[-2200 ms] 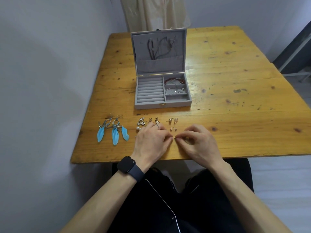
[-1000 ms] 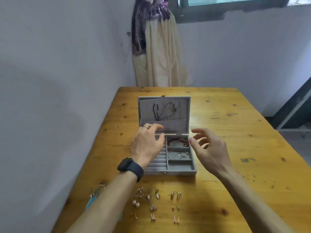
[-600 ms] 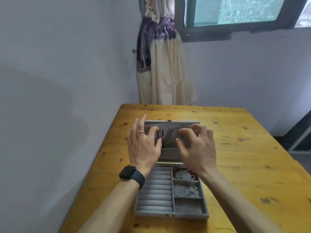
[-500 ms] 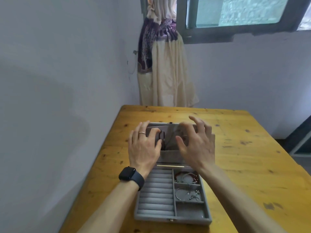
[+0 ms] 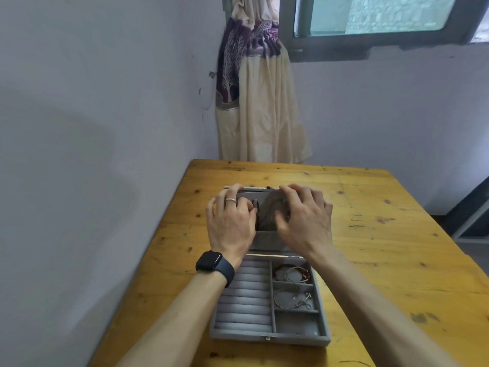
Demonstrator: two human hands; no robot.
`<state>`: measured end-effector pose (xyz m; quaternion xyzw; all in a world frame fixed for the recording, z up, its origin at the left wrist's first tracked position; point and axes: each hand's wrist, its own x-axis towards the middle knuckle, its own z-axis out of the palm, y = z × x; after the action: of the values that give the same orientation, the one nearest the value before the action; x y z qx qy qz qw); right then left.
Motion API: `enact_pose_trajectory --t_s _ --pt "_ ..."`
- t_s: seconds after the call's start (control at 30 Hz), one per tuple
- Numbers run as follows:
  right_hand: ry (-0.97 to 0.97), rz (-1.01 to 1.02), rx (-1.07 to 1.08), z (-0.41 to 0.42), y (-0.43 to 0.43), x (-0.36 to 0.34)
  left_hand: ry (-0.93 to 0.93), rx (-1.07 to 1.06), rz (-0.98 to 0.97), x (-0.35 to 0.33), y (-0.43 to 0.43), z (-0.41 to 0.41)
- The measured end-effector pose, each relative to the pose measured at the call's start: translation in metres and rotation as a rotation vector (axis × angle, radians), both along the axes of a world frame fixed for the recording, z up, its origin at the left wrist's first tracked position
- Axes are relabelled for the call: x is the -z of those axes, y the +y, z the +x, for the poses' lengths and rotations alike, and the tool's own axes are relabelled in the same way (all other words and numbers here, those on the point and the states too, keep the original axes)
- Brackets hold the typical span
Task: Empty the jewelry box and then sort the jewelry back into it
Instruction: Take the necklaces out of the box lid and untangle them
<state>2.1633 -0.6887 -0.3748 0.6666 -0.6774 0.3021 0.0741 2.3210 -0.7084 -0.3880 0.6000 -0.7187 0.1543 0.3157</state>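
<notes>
Head cam, fwd-down, close over table (image 5: 397, 234)

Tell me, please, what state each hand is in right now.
Left hand: pinching the dark cord in the lid.
Right hand: curled over the lid; grip cannot be told.

I see a grey jewelry box (image 5: 267, 338) on a honey-yellow, dark-knotted wooden table (image 5: 383, 260). Far right compartment: dark red beaded bracelet (image 5: 307, 275); next nearer: silver bangle (image 5: 300, 303). Black smartwatch (image 5: 209, 261); rose-gold ring (image 5: 230, 199). Far curtain (image 5: 264, 123): cream, with a purple band of pale tree motifs.
</notes>
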Motion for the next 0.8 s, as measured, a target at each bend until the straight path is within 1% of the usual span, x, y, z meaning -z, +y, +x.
enact_pose_trajectory --t_s 0.1,0.23,0.3,0.43,0.5,0.57,0.67,0.8 --pt "0.000 0.007 -0.010 0.000 0.002 -0.001 -0.034 -0.019 -0.037 -0.004 0.002 0.001" --pt "0.018 0.024 -0.010 0.000 0.003 -0.002 -0.127 -0.017 -0.073 -0.011 0.000 0.001" --pt "0.031 0.034 -0.010 0.000 0.004 -0.003 -0.125 0.006 -0.066 -0.015 -0.001 0.001" --pt "0.036 0.047 -0.014 0.001 0.007 -0.004 0.001 0.081 -0.045 -0.030 -0.003 0.006" --pt "0.035 0.051 -0.018 0.001 0.008 -0.005 0.027 0.122 -0.027 -0.046 -0.003 0.007" --pt "0.037 0.070 -0.022 0.001 0.009 -0.006 0.082 0.167 0.041 -0.063 -0.003 0.007" --pt "0.026 0.092 -0.029 0.001 0.010 -0.009 0.247 0.257 0.196 -0.085 -0.004 0.005" --pt "0.032 0.137 -0.049 -0.002 0.012 -0.017 0.572 0.409 0.400 -0.118 0.003 0.000"
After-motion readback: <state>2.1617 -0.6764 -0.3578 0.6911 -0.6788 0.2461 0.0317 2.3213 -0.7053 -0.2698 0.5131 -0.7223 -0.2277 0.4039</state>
